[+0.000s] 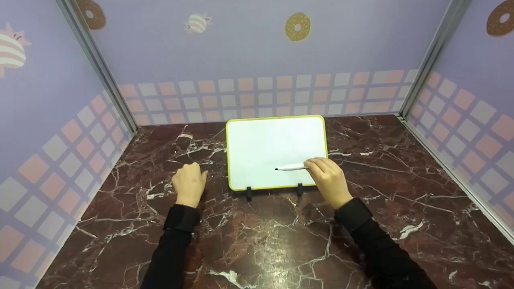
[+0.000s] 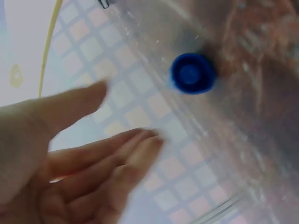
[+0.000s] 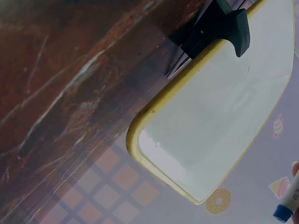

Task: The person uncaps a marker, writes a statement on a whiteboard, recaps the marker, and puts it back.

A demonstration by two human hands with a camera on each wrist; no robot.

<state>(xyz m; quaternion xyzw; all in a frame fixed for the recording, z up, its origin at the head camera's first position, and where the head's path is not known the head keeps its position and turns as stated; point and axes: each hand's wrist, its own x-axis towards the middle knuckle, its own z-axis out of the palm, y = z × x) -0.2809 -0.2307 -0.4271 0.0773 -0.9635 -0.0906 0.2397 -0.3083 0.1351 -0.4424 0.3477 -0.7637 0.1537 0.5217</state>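
In the head view my right hand (image 1: 330,181) pinches a white marker (image 1: 292,167), its dark tip pointing left across the lower part of a yellow-rimmed whiteboard (image 1: 269,146). I cannot tell whether the tip touches the board. The marker's blue end (image 3: 283,213) shows at the right wrist view's edge. Left of the board, my left hand (image 1: 189,184) is held over the table, back upward. Its thumb and loosely bent fingers stand apart in the left wrist view, with nothing between them. Beyond those fingers is a round blue cap (image 2: 192,73), hidden in the head view.
The whiteboard leans back on black stand feet (image 1: 249,193). Under everything lies a dark red marbled table (image 1: 261,249). Purple panels (image 1: 249,48) with pink and white squares and printed sweets enclose the back and sides, joined by metal posts (image 1: 100,68).
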